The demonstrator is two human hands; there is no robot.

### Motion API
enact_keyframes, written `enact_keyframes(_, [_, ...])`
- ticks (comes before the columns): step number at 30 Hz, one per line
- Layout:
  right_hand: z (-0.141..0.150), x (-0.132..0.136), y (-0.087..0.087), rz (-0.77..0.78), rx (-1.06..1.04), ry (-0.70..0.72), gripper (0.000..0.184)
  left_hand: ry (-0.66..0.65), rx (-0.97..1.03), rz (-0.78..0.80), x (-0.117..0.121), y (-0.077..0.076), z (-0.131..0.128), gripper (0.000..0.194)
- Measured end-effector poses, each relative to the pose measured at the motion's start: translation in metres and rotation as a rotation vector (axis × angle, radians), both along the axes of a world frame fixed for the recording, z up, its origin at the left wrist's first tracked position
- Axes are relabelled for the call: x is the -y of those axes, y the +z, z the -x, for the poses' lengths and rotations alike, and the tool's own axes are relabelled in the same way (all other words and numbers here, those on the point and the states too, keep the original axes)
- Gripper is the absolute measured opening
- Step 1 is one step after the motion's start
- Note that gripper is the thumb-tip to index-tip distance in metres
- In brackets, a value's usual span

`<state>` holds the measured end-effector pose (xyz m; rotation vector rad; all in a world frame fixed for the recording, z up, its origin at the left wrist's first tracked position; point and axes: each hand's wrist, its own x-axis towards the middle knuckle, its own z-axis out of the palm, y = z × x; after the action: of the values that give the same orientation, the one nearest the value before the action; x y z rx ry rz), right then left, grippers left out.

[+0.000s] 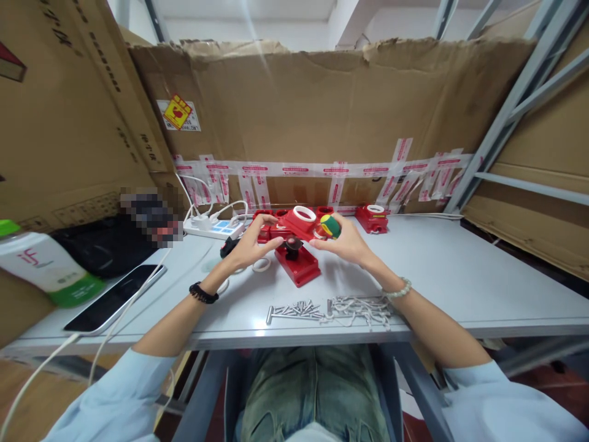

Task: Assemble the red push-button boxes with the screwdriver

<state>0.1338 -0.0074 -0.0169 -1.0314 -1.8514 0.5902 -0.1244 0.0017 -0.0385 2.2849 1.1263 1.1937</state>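
My right hand (347, 241) is closed around a green-and-yellow handle (330, 226) that looks like a screwdriver's; its shaft cannot be made out. Just left of it, a red housing with a white ring (304, 214) sits tilted above the table, close to the fingers of both hands. My left hand (256, 244) has its thumb and fingers spread at the housing's left side; whether it touches it is unclear. Below and between the hands lies a red rectangular base (299, 267) with a dark round knob (292, 244) over it.
Toward the front edge lie loose screws (301, 309), metal T-shaped pieces and white cords (363, 310). Another red housing (372, 219) stands at back right. White rings (261, 264), a power strip (214, 228), a phone (115, 299) and a bottle (50, 270) are at left. Cardboard (322, 110) walls the back.
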Motion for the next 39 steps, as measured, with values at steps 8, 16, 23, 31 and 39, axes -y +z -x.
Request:
enact_keyframes(8, [-0.005,-0.004,0.002,0.018,-0.106,-0.011,0.045,-0.231,-0.267,-0.102,-0.009,-0.015,-0.022,0.035])
enact_keyframes(16, [-0.003,-0.003,0.0,0.011,-0.064,-0.027,0.046,-0.087,-0.344,-0.19,-0.007,-0.016,-0.025,0.041])
enact_keyframes(23, [-0.002,-0.004,-0.002,0.028,-0.054,-0.014,0.047,-0.113,-0.282,-0.073,-0.01,-0.019,-0.026,0.035])
enact_keyframes(31, [-0.003,-0.002,0.002,0.005,-0.058,-0.034,0.046,-0.029,-0.053,-0.128,-0.003,-0.002,-0.026,0.027])
enact_keyframes(39, [-0.004,0.001,0.003,0.002,-0.04,-0.05,0.047,0.271,-0.332,-0.062,-0.018,0.006,0.06,0.033])
